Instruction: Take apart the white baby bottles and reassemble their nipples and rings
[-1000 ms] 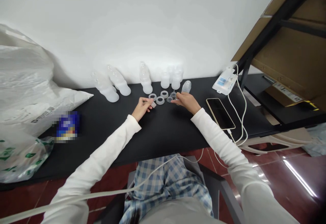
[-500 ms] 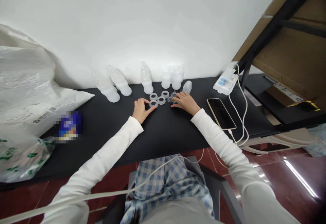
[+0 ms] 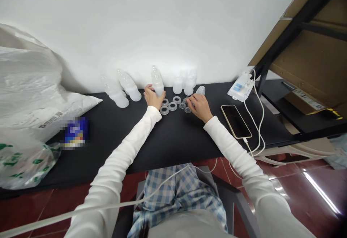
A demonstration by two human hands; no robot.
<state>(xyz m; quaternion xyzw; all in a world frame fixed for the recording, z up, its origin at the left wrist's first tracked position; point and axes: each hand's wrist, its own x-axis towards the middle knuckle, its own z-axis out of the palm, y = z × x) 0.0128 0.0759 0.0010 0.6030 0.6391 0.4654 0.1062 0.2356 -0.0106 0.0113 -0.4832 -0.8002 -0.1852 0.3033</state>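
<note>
My left hand (image 3: 154, 97) curls round the lower part of a frosted baby bottle (image 3: 157, 81) with a clear domed cap, thumb on its right side. The bottle stands upright against the wall. Just below that hand lie several translucent bottle rings (image 3: 172, 106), partly hidden by the thumb. Bent fingers of my right hand (image 3: 199, 105) are drawn together over small clear flanged pieces, perhaps bottle nipples (image 3: 182, 105). Whatever lies under those fingertips is hidden. A clear domed cap (image 3: 201, 90) rests behind the right hand.
More capped bottles (image 3: 130, 86) stand to the left, and frosted bottles (image 3: 177, 84) without caps at the back. A phone (image 3: 236, 121), white cables and a power strip (image 3: 240, 87) lie right. White plastic bags (image 3: 48, 86) and a blurred blue packet (image 3: 76, 132) occupy the left.
My left hand has moved from the rings up to the bottle and closed round it. My right hand's fingers have curled in over the small clear pieces.
</note>
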